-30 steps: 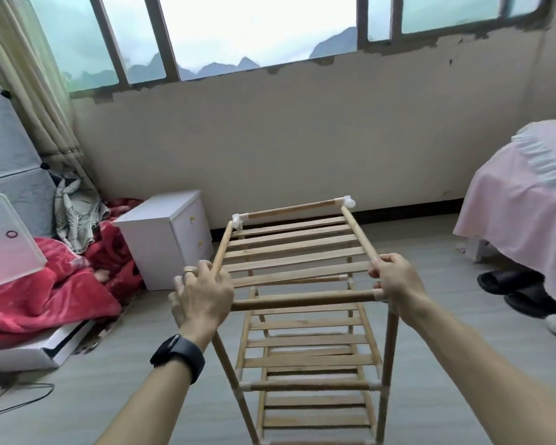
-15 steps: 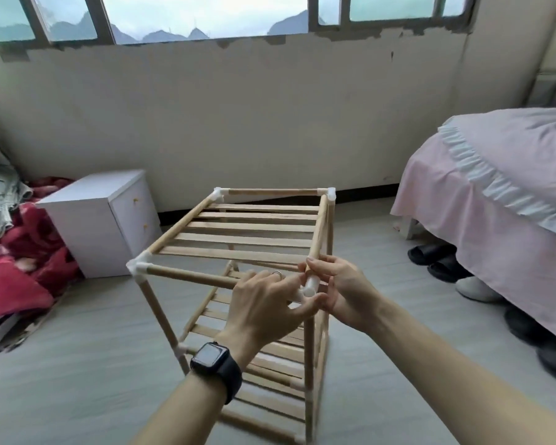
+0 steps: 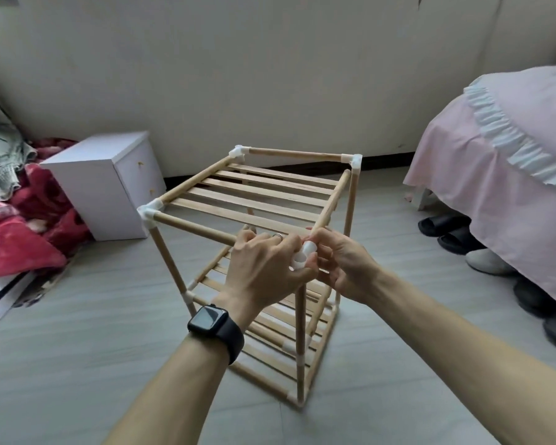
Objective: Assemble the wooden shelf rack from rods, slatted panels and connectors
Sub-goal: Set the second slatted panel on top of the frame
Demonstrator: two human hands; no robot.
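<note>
- Hands meet at the near top corner: the left hand (image 3: 267,268) curls around the white connector (image 3: 304,256), and the right hand (image 3: 344,268) pinches it from the other side.
- Risk, as I judge it: a skewed push could jam the side rod (image 3: 331,200) or tip the wooden shelf rack (image 3: 254,194) standing on the floor (image 3: 77,364).
- One second ago the hands gripped separate corners.
</note>
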